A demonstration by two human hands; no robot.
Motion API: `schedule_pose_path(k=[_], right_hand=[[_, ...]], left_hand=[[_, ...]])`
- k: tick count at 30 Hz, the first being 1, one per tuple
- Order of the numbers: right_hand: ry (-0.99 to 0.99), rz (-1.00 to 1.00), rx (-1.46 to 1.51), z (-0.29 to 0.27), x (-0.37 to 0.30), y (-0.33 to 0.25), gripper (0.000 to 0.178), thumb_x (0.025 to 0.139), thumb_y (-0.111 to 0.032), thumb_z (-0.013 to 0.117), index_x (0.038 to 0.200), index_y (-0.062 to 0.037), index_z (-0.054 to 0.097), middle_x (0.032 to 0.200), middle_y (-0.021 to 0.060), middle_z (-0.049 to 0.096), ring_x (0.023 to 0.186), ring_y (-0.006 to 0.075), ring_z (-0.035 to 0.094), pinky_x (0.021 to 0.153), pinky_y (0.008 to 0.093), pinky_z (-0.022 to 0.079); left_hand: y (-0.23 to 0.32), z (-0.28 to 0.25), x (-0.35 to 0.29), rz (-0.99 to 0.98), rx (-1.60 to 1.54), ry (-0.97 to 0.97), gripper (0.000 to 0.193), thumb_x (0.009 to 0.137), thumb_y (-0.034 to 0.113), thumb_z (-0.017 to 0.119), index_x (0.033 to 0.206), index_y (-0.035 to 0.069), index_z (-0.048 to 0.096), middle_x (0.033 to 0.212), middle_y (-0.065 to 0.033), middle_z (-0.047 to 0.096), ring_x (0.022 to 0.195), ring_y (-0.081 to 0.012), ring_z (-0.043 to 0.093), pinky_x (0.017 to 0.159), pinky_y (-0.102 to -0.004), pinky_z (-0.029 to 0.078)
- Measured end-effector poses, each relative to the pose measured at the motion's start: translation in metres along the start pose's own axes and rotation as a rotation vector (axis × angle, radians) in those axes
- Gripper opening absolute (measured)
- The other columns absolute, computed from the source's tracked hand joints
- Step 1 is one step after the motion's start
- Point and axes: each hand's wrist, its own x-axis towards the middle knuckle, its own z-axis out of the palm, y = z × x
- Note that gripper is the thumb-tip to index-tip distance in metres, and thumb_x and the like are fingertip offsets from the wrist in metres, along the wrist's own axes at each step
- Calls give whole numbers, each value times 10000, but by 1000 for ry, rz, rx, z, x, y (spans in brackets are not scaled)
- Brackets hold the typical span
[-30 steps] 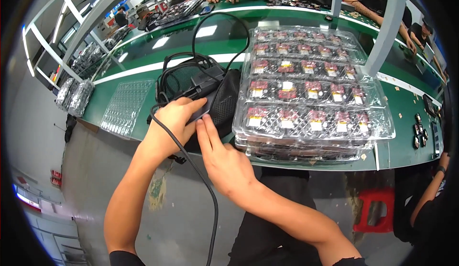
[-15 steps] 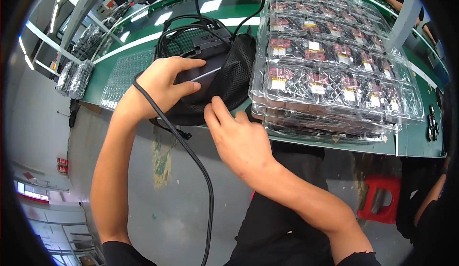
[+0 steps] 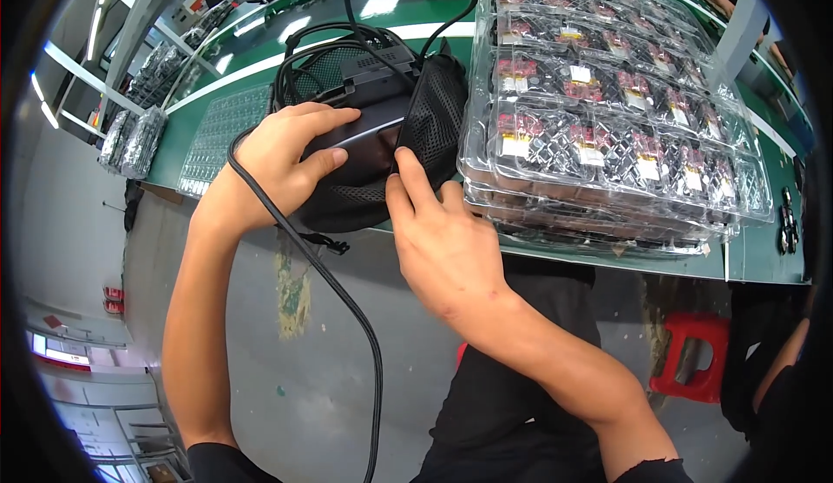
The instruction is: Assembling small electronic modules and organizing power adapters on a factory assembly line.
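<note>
A black mesh drawstring bag [image 3: 441,111] lies at the table's near edge with its mouth open. Inside it sits a dark, smooth box-shaped device [image 3: 369,140], a ribbed black part at its far end. My left hand [image 3: 276,164] grips the device at its left side, thumb and index finger on its surface, other fingers hidden. At the near right of the device, my right hand [image 3: 453,244] pinches the bag's rim between its fingers. A black cable [image 3: 334,288] passes over my left wrist and hangs down toward the floor.
Stacked clear plastic trays [image 3: 607,149] of small electronic parts stand right of the bag. A flat clear tray [image 3: 221,136] lies left on the green table [image 3: 538,253]. Wrapped bundles [image 3: 134,142] are farther left. A red stool [image 3: 691,357] stands on the floor; another person's arm shows far right.
My right hand has shifted slightly right, its fingertips now higher on the bag's rim. My left hand has moved slightly left, and more of the device shows between the hands.
</note>
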Motion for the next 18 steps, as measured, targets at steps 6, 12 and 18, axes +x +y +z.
schedule_pose_path(k=[6, 12, 18], right_hand=[[-120, -42, -135, -4, -3, -4, 447, 810, -154, 717, 1221, 19, 692, 1426, 103, 557, 863, 203, 665, 556, 297, 597], [-43, 28, -152, 0, -1, -4, 505, 804, -142, 714, 1264, 54, 647, 1360, 102, 568, 792, 195, 691, 523, 298, 585], [-99, 33, -46, -4, 2, 1, 525, 811, -130, 704, 1304, 35, 631, 1391, 119, 538, 749, 214, 712, 583, 294, 604]], left_hand=[[-4, 2, 1, 7, -6, 24, 418, 930, 91, 683, 1342, 24, 659, 1330, -185, 671, 1247, -370, 613, 1083, -431, 463], [-6, -3, -1, 34, 17, -19, 429, 923, 78, 683, 1348, 28, 654, 1347, -180, 661, 1255, -365, 607, 1085, -432, 463], [-13, -6, -7, 17, -2, -35, 452, 898, 36, 688, 1348, 40, 653, 1361, -172, 654, 1279, -352, 599, 1092, -424, 461]])
